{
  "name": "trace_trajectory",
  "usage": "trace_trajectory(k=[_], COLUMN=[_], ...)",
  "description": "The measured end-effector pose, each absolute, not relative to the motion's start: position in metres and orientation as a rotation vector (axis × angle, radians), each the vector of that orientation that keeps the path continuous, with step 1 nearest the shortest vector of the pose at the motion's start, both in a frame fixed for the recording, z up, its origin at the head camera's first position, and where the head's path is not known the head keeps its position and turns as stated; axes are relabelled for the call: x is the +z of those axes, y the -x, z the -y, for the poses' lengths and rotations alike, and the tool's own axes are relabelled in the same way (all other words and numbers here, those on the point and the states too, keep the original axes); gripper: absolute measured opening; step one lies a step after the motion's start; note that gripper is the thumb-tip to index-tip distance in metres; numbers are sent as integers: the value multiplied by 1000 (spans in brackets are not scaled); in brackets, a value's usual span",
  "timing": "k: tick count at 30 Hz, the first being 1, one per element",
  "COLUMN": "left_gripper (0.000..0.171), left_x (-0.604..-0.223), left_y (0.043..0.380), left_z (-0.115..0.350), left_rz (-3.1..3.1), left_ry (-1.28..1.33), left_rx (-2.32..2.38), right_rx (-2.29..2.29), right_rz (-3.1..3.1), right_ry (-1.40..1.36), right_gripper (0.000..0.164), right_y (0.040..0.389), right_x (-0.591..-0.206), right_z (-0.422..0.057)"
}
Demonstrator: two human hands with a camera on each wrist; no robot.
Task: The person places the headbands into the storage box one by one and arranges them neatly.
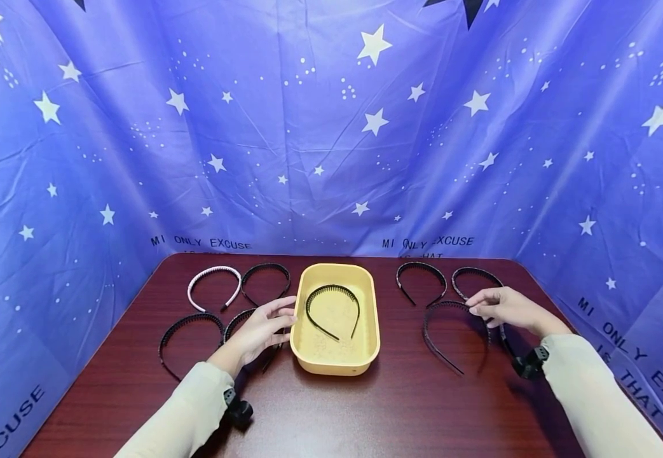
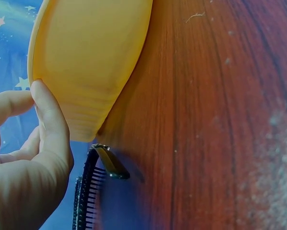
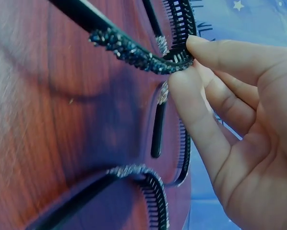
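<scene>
A yellow plastic tray [image 1: 334,367] stands in the middle of the table, and a black toothed headband [image 1: 332,289] lies inside it. My left hand [image 1: 259,331] holds the tray's left rim between thumb and fingers; the far side of that hold is hidden. Over on the right, my right hand [image 1: 499,308] pinches a black headband [image 3: 134,55] covered in dark sparkling beads, raised off the table. Beneath it in the right wrist view lies another headband [image 3: 158,129] with silvery beads near its ends.
Left of the tray lie a white headband [image 1: 213,270] and several black ones, one partly behind my left hand. Two dark headbands [image 1: 421,264] lie at the back right. The dark red table [image 1: 331,420] meets a blue star-patterned cloth [image 1: 331,127] at its sides and back.
</scene>
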State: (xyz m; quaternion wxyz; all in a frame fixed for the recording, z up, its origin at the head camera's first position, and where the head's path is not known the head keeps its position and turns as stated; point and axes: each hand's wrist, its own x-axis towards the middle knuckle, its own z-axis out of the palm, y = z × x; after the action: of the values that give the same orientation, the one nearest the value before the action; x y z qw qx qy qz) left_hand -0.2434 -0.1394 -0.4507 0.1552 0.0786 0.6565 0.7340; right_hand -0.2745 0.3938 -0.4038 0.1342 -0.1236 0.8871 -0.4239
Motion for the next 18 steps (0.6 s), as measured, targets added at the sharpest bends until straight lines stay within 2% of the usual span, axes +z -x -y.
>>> trace_trajectory(k=[18], left_gripper=[60], left_x=[-450], left_y=[243], left_z=[139], left_rz=[-1885], left_ry=[-197], left_rx=[2110], right_rx=[-1207], right_rz=[-2596], right_ry=[461], right_gripper=[31], right_y=[293], right_x=[-381], right_z=[-353])
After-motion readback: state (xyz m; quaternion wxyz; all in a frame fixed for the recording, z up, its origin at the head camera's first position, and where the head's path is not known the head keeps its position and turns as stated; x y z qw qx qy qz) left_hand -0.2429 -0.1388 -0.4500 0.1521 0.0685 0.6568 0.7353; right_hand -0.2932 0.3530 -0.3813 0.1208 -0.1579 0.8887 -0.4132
